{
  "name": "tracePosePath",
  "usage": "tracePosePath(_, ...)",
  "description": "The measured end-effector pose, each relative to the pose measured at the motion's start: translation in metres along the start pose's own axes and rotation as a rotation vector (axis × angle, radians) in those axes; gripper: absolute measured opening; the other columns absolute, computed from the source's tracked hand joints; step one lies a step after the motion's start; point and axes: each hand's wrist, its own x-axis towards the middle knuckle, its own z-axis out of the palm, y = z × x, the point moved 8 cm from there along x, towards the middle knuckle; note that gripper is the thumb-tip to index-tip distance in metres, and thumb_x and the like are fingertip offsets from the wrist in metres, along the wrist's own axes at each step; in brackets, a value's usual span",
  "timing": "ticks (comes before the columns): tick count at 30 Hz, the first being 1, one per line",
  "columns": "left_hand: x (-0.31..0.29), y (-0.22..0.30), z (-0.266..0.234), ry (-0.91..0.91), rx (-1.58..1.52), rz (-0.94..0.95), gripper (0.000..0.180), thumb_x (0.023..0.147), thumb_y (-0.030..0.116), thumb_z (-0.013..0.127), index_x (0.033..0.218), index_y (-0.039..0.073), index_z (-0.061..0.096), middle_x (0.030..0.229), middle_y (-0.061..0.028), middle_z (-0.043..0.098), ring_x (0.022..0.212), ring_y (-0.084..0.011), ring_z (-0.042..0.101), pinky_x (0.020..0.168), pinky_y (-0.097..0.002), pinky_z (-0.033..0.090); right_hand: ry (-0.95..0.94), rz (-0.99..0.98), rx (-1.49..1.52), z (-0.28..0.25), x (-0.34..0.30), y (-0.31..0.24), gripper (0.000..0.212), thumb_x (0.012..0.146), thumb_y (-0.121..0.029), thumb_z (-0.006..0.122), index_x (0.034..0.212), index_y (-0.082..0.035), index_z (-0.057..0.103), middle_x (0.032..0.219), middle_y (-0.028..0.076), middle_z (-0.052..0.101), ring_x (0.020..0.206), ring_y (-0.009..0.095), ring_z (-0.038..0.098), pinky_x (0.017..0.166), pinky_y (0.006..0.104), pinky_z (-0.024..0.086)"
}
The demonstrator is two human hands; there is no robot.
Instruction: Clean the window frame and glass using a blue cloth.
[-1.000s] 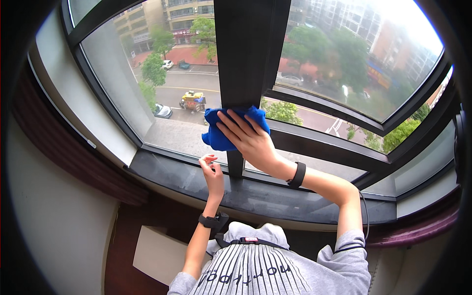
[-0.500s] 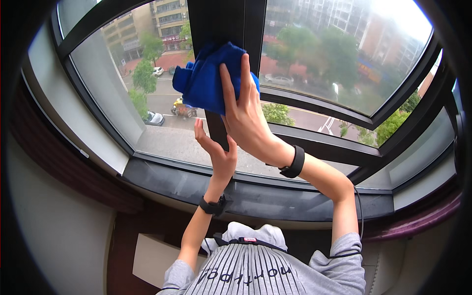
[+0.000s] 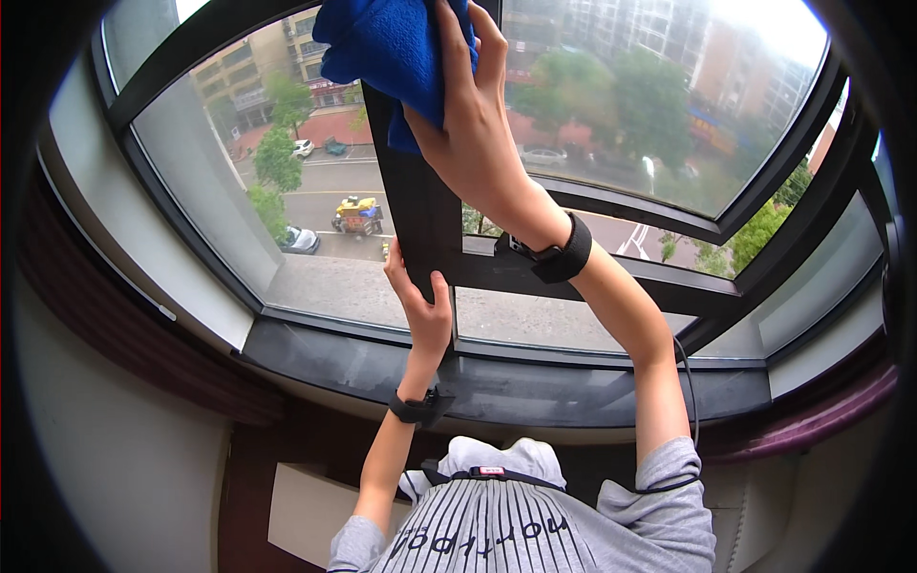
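A soft, fuzzy blue cloth (image 3: 387, 57), bunched into thick folds, is held at the far end of a smooth black window post (image 3: 420, 215), left of centre in the scene. It is grasped by the right hand (image 3: 485, 143), whose fingers are bent over its right side; part of the post is covered by the cloth. The left hand (image 3: 423, 310) is raised nearer, at the lower part of the post: the fingers are lightly curved at its left edge and the thumb is held apart, in front. Whether the post is gripped there cannot be told. Each wrist is ringed by a black band. On the right, a hazy glass pane (image 3: 659, 115) is framed by a tilted, angular black sash (image 3: 630, 208). Nearer, a dark, smooth sill (image 3: 544, 387) with pale smudges is stretched below the window.
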Motion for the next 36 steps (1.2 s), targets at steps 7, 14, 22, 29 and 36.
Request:
tracePosePath(7, 0.005, 0.000, -0.007, -0.016, -0.063, 0.028, 0.060, 0.089, 0.006, 0.050, 0.146, -0.004, 0.032, 0.139, -0.0196, 0.041, 0.132, -0.0318, 0.040, 0.114, -0.0420, 0.027, -0.280, 0.189, -0.118, 0.019, -0.071, -0.005, 0.099, 0.073, 0.002, 0.072, 0.154, -0.001, 0.015, 0.151, 0.034, 0.005, 0.131, 0.057, 0.027, 0.107, 0.0599, 0.035)
tracePosePath(14, 0.004, 0.002, -0.010, 0.015, -0.083, 0.014, 0.060, 0.089, 0.008, 0.049, 0.146, -0.004, 0.032, 0.138, -0.0188, 0.041, 0.131, -0.0313, 0.040, 0.114, -0.0423, 0.027, -0.314, 0.096, -0.183, 0.018, -0.061, -0.005, 0.095, 0.071, -0.004, 0.077, 0.152, -0.005, 0.029, 0.153, 0.036, 0.001, 0.129, 0.057, 0.030, 0.104, 0.0564, 0.037)
tracePosePath(22, 0.001, -0.003, -0.010, -0.002, -0.062, -0.007, 0.061, 0.087, 0.005, 0.049, 0.146, -0.002, 0.033, 0.138, -0.0177, 0.042, 0.131, -0.0301, 0.040, 0.113, -0.0420, 0.028, 0.171, -0.104, 0.088, -0.023, 0.056, -0.007, 0.057, 0.082, -0.002, 0.061, 0.137, 0.002, 0.047, 0.143, 0.030, 0.039, 0.140, 0.050, 0.028, 0.113, 0.0552, 0.032)
tracePosePath(29, 0.003, -0.003, -0.009, -0.024, -0.053, 0.000, 0.059, 0.087, 0.003, 0.047, 0.144, -0.001, 0.035, 0.139, -0.0163, 0.041, 0.132, -0.0294, 0.041, 0.113, -0.0428, 0.030, 0.046, -0.022, -0.029, 0.001, 0.013, 0.023, 0.077, 0.089, -0.012, 0.066, 0.151, 0.000, 0.023, 0.153, 0.032, 0.011, 0.135, 0.052, 0.029, 0.109, 0.0538, 0.033)
tracePosePath(36, 0.002, -0.002, -0.007, -0.028, 0.001, 0.027, 0.061, 0.089, 0.007, 0.049, 0.147, 0.000, 0.031, 0.142, -0.0152, 0.039, 0.134, -0.0285, 0.038, 0.113, -0.0427, 0.028, -0.179, 0.449, 0.477, 0.016, -0.067, 0.025, 0.072, 0.094, -0.006, 0.058, 0.150, 0.000, 0.014, 0.142, 0.032, 0.033, 0.134, 0.048, 0.038, 0.109, 0.0503, 0.034)
